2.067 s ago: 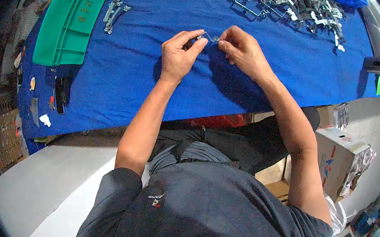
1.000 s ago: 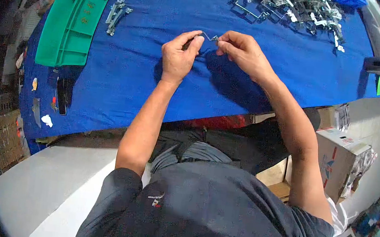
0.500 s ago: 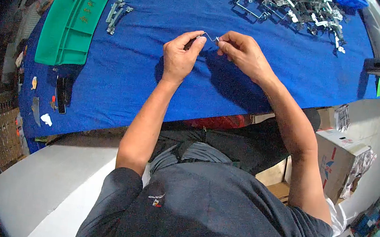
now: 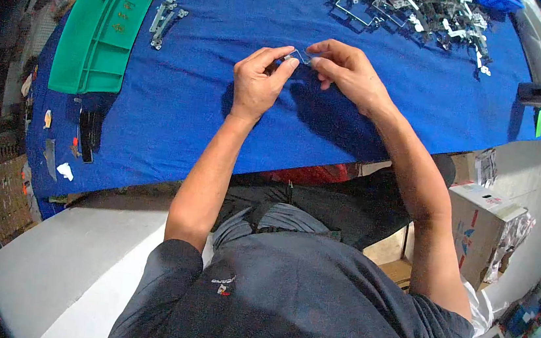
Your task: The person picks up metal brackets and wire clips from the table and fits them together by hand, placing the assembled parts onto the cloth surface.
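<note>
My left hand (image 4: 256,83) is closed, its thumb and index finger pinching a small bent metal wire bracket (image 4: 300,55) above the blue cloth. The bracket's thin bent part shows between the two hands; its left end is hidden in the left fingers. On the right, my right hand (image 4: 352,78) has its index finger lifted away from the thumb, and the fingers are apart. The right thumb tip is at the bracket's right end; whether it touches is too small to tell.
A green divided tray (image 4: 71,59) with small brass-coloured parts stands at left. Beside it lie several metal brackets (image 4: 162,22). A heap of metal parts (image 4: 431,18) is at the back right, near a blue container (image 4: 501,2). A cardboard box (image 4: 479,224) stands below the table's right side.
The right index finger has lifted from the thumb, loosening the pinch at the bracket's right end. The bracket has turned slightly. My left hand keeps its pinch, nearly in place.
</note>
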The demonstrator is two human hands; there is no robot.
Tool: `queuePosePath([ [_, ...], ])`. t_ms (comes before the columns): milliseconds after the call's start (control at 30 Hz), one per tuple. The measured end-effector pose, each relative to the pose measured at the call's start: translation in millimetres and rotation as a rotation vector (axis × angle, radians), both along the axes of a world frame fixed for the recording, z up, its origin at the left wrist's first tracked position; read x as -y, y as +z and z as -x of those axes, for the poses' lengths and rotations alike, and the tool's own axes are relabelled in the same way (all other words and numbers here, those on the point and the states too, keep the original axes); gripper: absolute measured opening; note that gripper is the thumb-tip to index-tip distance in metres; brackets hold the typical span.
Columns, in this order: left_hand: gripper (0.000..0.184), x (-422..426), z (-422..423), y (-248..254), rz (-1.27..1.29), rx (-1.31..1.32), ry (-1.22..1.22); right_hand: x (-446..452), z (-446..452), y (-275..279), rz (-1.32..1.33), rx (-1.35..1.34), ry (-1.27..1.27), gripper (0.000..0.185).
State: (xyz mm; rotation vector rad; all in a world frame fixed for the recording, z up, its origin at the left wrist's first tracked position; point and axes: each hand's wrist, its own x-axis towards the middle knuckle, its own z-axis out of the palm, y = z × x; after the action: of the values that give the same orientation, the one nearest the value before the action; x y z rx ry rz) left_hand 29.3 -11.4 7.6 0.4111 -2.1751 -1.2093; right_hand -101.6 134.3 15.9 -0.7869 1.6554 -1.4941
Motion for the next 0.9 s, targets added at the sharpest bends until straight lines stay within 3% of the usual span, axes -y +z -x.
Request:
queuePosePath([
  [267,0.019,1,1,0,0.036,-0.023,-0.048,-2,-1,3,-0.117,-0.203,0.074,0.018],
  [333,0.018,0,1,0,0.053,-0.047,-0.055,1,-1,-3,0.018,-0.428,-0.055,0.018],
  [367,0.018,0,0,1,0.043,-0.018,-0.044,0,0,-2,0.018,-0.428,-0.055,0.018],
  [433,0.018,1,0,-1,0.034,0.011,-0.033,-1,2,4,0.082,-0.153,-0.186,0.024],
  [500,0.019,4,-1,-10,-0.211,0.040,0.094,-3,5,11,0.071,-0.141,-0.169,0.024],
  [567,0.020,2,0,-8,-0.327,0.023,0.116,-6,2,20,-0.098,-0.032,0.009,0.019],
  [900,0.021,2,-1,-8,-0.300,0.039,0.080,-3,-3,4,-0.080,-0.136,0.067,0.023],
])
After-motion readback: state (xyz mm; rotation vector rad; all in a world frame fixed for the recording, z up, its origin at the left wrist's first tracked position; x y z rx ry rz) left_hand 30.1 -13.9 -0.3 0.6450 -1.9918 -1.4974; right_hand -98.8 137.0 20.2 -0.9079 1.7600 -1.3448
